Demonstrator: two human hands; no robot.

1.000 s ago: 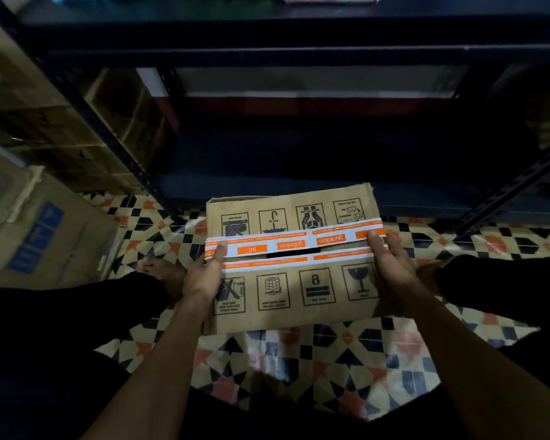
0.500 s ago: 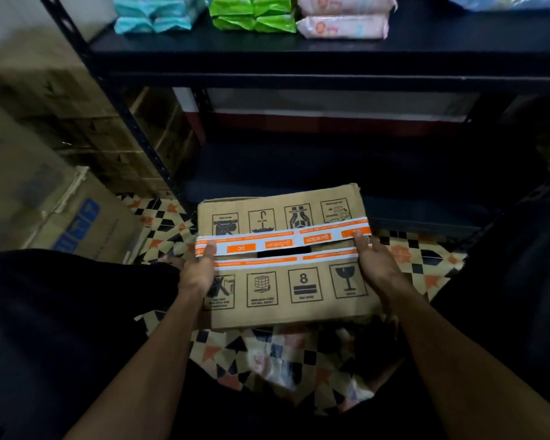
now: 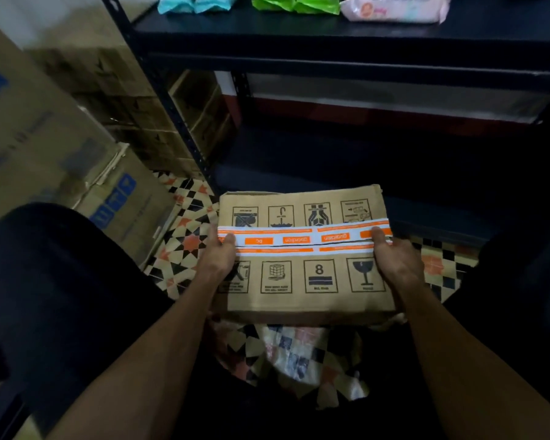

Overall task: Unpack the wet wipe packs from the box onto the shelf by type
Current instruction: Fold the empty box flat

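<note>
Cardboard box (image 3: 305, 255): sealed, orange-and-white tape (image 3: 302, 241) across its top seam, held low over the patterned floor (image 3: 185, 246), at 12 o'clock from the person. Left hand (image 3: 219, 258) at the 9 o'clock end, right hand (image 3: 394, 258) at 3 o'clock; fingers curl over the tape line, gripping the box. Since a second ago the view has lifted: teal packs (image 3: 194, 2), green packs (image 3: 296, 4) and a pink pack (image 3: 394, 9) now show on the shelf (image 3: 331, 33). Unpacking likely not begun.
</note>
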